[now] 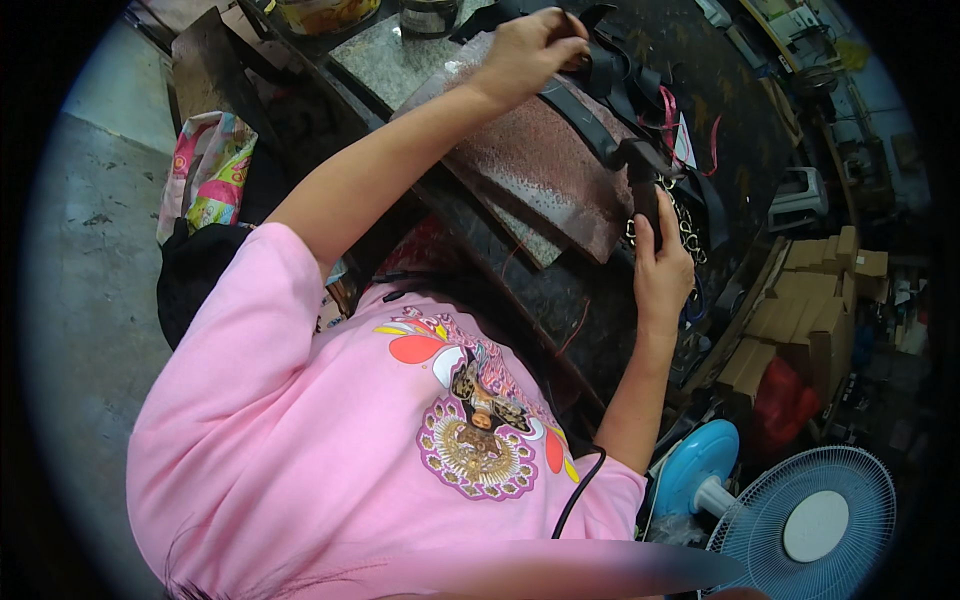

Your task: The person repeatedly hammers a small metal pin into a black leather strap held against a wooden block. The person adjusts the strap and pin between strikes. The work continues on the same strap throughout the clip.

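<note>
Here both hands, left hand (530, 50) and right hand (662, 265), grip a black strap (585, 120), its ends hidden.

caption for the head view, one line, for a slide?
Left hand and right hand hold a black strap stretched over a worn reddish board on a cluttered workbench.

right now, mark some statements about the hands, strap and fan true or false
1. The left hand grips one end of the black strap. True.
2. The right hand is empty. False: it holds the dark tool against the strap.
3. The strap lies over a reddish speckled slab. True.
4. The blue fan sits on the workbench. False: it stands low at the person's right.
5. The shirt is green. False: pink.
</note>
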### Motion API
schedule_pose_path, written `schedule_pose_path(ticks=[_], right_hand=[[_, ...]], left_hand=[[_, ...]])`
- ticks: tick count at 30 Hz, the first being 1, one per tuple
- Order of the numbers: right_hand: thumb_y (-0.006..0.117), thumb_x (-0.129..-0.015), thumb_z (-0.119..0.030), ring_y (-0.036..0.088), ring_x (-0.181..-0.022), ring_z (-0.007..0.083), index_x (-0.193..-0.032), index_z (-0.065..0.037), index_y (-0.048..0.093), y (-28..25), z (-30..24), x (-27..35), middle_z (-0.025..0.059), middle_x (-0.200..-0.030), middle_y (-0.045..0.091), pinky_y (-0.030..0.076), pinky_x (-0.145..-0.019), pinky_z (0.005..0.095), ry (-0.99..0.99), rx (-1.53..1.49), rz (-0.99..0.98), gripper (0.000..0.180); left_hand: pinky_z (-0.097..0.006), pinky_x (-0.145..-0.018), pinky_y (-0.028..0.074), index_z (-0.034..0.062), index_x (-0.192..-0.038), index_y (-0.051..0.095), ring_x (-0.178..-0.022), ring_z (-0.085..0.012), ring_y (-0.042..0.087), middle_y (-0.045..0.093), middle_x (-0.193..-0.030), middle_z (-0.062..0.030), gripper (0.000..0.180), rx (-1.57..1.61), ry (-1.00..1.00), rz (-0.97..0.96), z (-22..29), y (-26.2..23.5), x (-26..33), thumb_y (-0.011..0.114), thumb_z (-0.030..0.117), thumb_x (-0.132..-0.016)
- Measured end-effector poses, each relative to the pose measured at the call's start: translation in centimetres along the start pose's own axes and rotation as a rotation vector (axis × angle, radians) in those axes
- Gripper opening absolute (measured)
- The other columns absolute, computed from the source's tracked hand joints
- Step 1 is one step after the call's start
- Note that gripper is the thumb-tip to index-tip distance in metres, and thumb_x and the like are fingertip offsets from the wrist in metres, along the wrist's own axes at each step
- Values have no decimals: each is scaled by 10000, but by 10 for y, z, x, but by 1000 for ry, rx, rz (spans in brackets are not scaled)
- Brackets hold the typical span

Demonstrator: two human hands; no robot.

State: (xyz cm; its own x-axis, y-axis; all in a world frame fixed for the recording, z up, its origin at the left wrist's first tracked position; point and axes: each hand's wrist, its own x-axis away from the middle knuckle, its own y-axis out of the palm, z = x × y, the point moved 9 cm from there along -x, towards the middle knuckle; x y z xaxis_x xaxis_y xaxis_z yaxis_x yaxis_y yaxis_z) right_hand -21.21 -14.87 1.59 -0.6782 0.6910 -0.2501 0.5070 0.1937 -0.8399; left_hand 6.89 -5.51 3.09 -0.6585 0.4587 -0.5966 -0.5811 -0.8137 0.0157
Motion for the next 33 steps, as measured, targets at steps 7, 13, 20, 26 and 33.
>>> schedule_pose_path(ticks=[7, 13, 20, 26, 33], right_hand=[[803, -716, -186, 613, -759, 221, -1216, -323, 685, -15, -21, 13, 3, -867, 625, 498, -691, 363, -456, 304, 11, 531], [726, -817, -188, 586, -924, 245, -1125, -190, 737, -11, -24, -23, 53, -953, 637, 479, -772, 347, -464, -22, -152, 308], [658, -877, -406, 599, -1050, 274, -1058, -150, 742, 38, -56, -97, 76, -1014, 656, 501, -858, 416, -362, 164, -155, 324], [744, -820, -237, 662, -899, 240, -982, -99, 714, 72, -41, -125, 81, -935, 697, 509, -824, 362, -184, -148, -399, 215], [717, -828, -118, 670, -851, 155, -999, -73, 710, -36, 92, -147, 70, -916, 713, 500, -765, 296, -13, -358, -60, 177]], left_hand=[[-276, -705, 579, -17, -967, 626, -776, -147, 693, 696, -875, -78, 119, 36, -285, -88, -41, -37, 28, 628, 93, -923], [-270, -692, 576, -18, -970, 633, -770, -138, 689, 697, -861, -81, 124, -26, -291, -59, -47, -34, 27, 626, 94, -917], [-245, -665, 567, 8, -993, 638, -778, -121, 677, 690, -874, -59, 130, -23, -310, -45, -50, -35, 27, 643, 114, -918], [-229, -677, 554, 7, -1016, 619, -786, -105, 674, 683, -885, -51, 119, 65, -394, -47, -52, -34, 29, 618, 100, -942], [-229, -669, 554, 7, -1023, 616, -781, -115, 685, 680, -872, -54, 123, 33, -392, -51, -49, -32, 29, 611, 101, -944]])
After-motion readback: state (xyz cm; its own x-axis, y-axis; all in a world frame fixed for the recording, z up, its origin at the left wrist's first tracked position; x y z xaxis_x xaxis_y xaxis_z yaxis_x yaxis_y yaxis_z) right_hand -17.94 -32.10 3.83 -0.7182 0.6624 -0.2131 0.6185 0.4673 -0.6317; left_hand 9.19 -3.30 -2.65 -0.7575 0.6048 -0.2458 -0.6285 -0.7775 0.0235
